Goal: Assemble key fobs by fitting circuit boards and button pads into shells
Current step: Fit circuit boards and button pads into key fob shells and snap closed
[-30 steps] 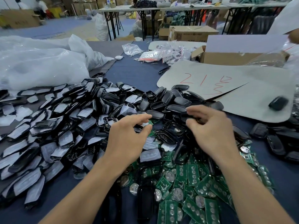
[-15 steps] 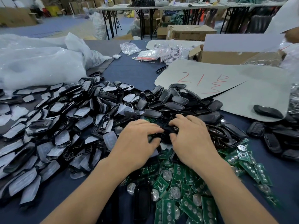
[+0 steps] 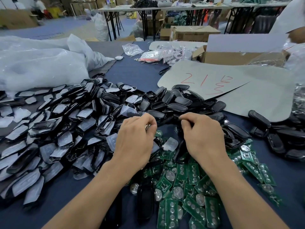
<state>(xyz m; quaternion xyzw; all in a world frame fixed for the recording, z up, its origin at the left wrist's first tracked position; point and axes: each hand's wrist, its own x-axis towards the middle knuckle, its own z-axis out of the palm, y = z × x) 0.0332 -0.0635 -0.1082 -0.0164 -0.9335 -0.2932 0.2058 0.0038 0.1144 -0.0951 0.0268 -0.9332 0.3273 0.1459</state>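
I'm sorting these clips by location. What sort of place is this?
Most likely a small factory or assembly workshop: heaps of black key-fob shells and green circuit boards cover the work table, with cardboard cartons and folding tables behind.

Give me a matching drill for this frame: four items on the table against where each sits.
Items:
1 green circuit boards
2 clear plastic bags
3 grey sheet with red writing
4 open cardboard box

Places:
A far left
B far right, behind the sheet
C near edge, centre-right
D right, mid-table

Pairs: 1-C; 2-A; 3-D; 4-B
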